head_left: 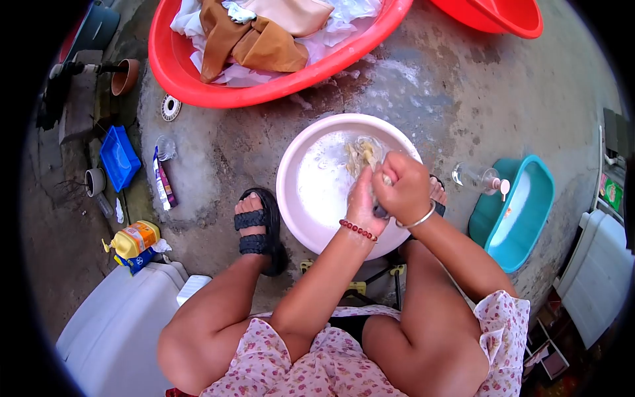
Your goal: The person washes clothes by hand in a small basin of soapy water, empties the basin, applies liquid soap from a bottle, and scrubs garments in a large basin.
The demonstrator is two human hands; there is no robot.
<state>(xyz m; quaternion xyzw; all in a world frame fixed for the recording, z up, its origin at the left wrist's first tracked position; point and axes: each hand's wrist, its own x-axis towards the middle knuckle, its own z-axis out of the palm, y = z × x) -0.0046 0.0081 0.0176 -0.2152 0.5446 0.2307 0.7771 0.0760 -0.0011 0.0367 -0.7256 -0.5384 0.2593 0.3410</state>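
Observation:
My left hand (364,202), with a red bead bracelet at its wrist, is closed around a wet, crumpled, pale yellowish cloth (363,153). Pressed against it, my right hand (405,188) is a fist on the same bundle and wears a bangle. A loose end of the cloth sticks out beyond my fingers; the rest is hidden inside my grip. Both hands are over the right half of a pale pink basin (297,218), which has whitish, sudsy water in it.
A large red tub (264,94) of white and brown fabrics stands ahead, with another red basin (522,20) at upper right. A teal tub (512,255) and a clear pump bottle (475,177) are on the right. To the left are a blue tray (120,159) and yellow bottle (135,239).

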